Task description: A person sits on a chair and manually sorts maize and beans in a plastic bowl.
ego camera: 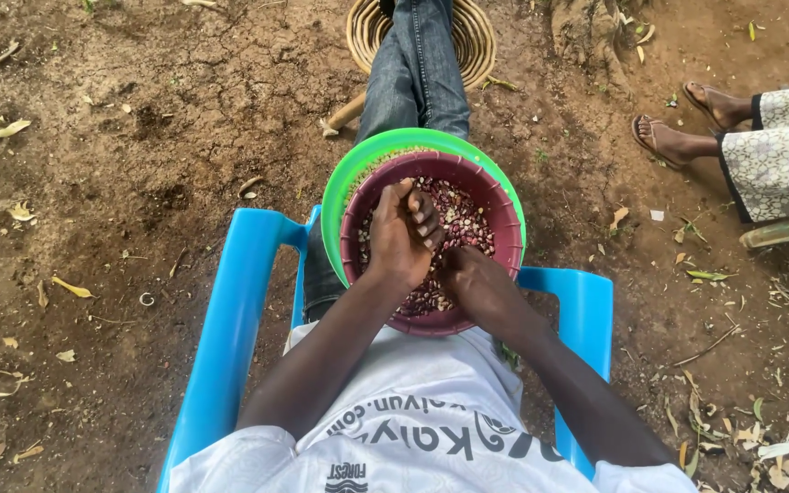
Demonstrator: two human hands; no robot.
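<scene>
1. Sitting in a blue plastic armchair (230,319), the person holds a maroon plastic bowl (504,215) on the lap, nested inside a larger green bowl (358,169) whose rim shows along the far and left sides.
2. The maroon bowl is filled with speckled red-and-cream beans (463,219), which lie loose across its middle and right side.
3. The left hand (401,239) is raised over the beans with its fingers (424,219) curled in toward the palm — a closed, loose fist. Whether it holds any beans inside cannot be told, since the fingers hide the palm.
4. The right hand (475,278) lies low at the near edge of the maroon bowl, knuckles up, resting on the beans just beside the left hand; its fingertips are hidden, so its grip cannot be told.
5. The person wears a white printed T-shirt (413,429) and blue jeans (417,68), with the legs stretched out ahead (crossed, it seems) over a round woven basket (477,41) on the ground.
6. All around is bare brown soil (139,137) scattered with dry leaves (6,130).
7. At the upper right, another person's sandalled feet (678,128) and a patterned skirt (778,155) show — well apart from the bowls.
</scene>
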